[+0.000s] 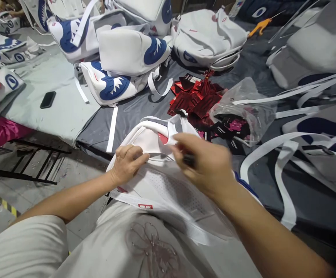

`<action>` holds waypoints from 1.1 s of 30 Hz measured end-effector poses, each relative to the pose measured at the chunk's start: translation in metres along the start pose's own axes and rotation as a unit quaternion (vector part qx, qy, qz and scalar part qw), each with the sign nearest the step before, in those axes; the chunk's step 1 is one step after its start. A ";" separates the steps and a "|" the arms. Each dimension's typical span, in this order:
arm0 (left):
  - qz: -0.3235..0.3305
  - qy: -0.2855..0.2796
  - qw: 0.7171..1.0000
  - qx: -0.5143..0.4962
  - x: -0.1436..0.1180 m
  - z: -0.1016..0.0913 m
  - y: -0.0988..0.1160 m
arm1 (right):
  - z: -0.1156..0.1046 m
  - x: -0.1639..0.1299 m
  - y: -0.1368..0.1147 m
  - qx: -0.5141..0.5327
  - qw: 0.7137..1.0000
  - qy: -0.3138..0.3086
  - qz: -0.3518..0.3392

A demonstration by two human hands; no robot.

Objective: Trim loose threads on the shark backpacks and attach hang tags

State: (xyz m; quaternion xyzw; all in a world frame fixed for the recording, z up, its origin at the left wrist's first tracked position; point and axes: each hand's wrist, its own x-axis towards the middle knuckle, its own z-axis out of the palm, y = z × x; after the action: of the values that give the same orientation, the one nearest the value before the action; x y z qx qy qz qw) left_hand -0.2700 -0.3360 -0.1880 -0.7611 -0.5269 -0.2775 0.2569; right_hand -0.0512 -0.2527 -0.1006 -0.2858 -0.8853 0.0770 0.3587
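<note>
A white backpack (159,177) lies against my body at the table's edge, with its mesh-panelled side and a small red label (145,206) facing me. My left hand (129,162) is closed on the backpack's edge beside its opening, thumb and fingers pinching the fabric. Over the right part of the bag, my right hand (204,162) is blurred by motion. Its fingers are curled round a small black object (189,160), whose kind I cannot make out. A red patch (162,138) shows by the bag's top, near my right fingertips.
Several white-and-blue backpacks (133,52) are piled at the back, and more grey-looking ones (318,50) stand at right. Red tags (195,94) and a clear plastic bag (247,100) lie beyond my right hand. A phone (48,99) and orange thread snips (260,27) rest farther off.
</note>
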 end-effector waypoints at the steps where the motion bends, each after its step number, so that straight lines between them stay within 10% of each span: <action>1: -0.002 0.020 1.000 0.000 -0.002 0.005 0.000 | 0.009 0.007 -0.001 -0.061 0.993 -0.102 -0.019; 3: -0.008 0.030 1.000 -0.004 -0.004 0.013 0.000 | 0.027 0.020 -0.004 -0.160 0.947 -0.277 -0.024; 6: -0.028 0.010 0.999 -0.011 -0.004 0.018 0.000 | 0.046 0.035 -0.012 -0.219 0.903 -0.369 -0.011; 22: -0.003 -0.207 0.963 -0.170 0.027 0.014 -0.016 | 0.101 0.059 0.024 -0.210 0.906 -0.341 0.137; 28: -0.172 -0.197 0.954 -0.144 0.077 0.011 -0.033 | 0.084 0.033 0.000 -0.220 0.907 -0.297 0.204; 33: -0.181 -0.416 0.878 -0.155 0.106 0.018 -0.036 | 0.074 0.021 -0.008 -0.236 0.888 -0.333 0.211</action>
State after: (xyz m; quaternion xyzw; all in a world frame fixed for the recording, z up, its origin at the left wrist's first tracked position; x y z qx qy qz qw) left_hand -0.2704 -0.2427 -0.1237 -0.7276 -0.6644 -0.0551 -0.1620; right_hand -0.1170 -0.2419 -0.1394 -0.4997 -0.8635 0.0308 -0.0602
